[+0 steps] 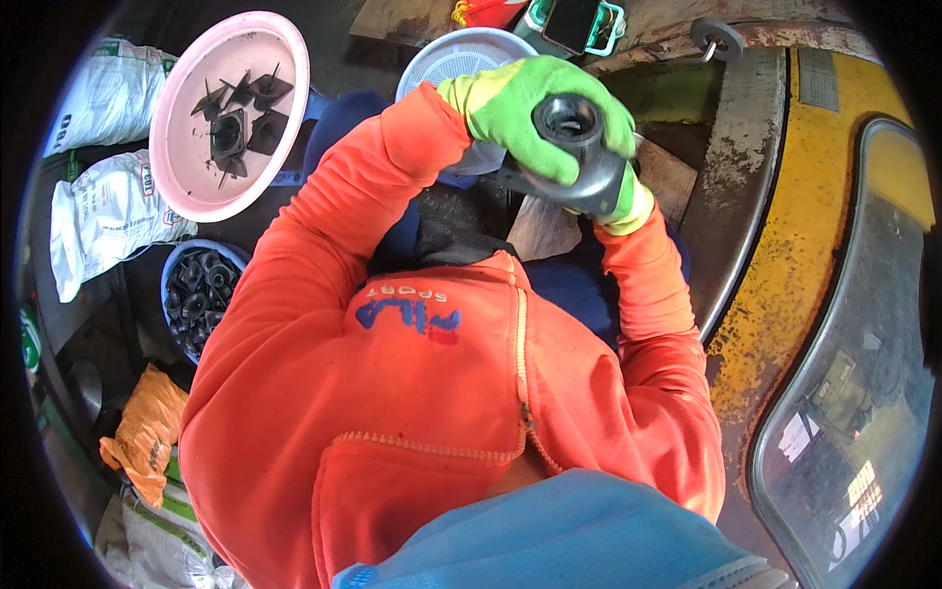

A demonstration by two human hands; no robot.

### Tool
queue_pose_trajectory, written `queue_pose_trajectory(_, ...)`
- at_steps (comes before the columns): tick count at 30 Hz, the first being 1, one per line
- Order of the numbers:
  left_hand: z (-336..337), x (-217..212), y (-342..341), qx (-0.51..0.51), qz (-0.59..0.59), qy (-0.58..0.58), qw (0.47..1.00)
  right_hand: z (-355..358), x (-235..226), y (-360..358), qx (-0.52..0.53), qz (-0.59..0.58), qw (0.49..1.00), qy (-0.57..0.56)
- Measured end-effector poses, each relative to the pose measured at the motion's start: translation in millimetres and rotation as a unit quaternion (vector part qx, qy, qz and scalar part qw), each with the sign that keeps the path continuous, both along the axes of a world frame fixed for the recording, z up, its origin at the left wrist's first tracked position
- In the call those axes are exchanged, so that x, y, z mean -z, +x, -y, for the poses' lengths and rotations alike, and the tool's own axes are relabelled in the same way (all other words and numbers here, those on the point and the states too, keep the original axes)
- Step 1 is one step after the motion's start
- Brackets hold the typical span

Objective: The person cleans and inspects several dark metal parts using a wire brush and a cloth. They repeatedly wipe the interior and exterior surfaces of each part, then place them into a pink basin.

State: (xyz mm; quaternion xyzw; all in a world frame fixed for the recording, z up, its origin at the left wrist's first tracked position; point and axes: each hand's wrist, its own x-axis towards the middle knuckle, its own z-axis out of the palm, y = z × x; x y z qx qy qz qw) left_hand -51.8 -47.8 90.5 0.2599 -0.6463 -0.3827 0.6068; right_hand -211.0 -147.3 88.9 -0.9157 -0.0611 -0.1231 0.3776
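My left hand [520, 106], in a green and yellow work glove, is wrapped over the top of a shiny black moulded part [587, 188]. The part has a round collar with a hole facing up and a wider body below it. My right hand [629, 203], gloved the same way, holds the part's right side from beneath, its fingers mostly hidden. Behind my hands sits a pale blue perforated basket [442, 64]. On the left, a pink basin [166, 147] contains several black pointed pieces [267, 90].
A blue tub [175, 250] of small black pieces stands beside my left arm. White sacks [113, 211] and an orange bag [147, 432] lie farther left. A worn yellow machine panel [785, 255] runs along my right. A green container [564, 25] stands at the back.
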Motion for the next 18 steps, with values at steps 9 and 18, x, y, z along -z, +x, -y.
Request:
queue_pose_trajectory(9,3,4,-12,-0.245,0.044,-0.067,0.966,-2,-2,17,0.124,0.13,0.982,-0.06)
queue_pose_trajectory(18,-11,-4,-3,-0.042,0.005,0.006,0.999,-1,-5,-5,-0.031,-0.029,0.999,0.003)
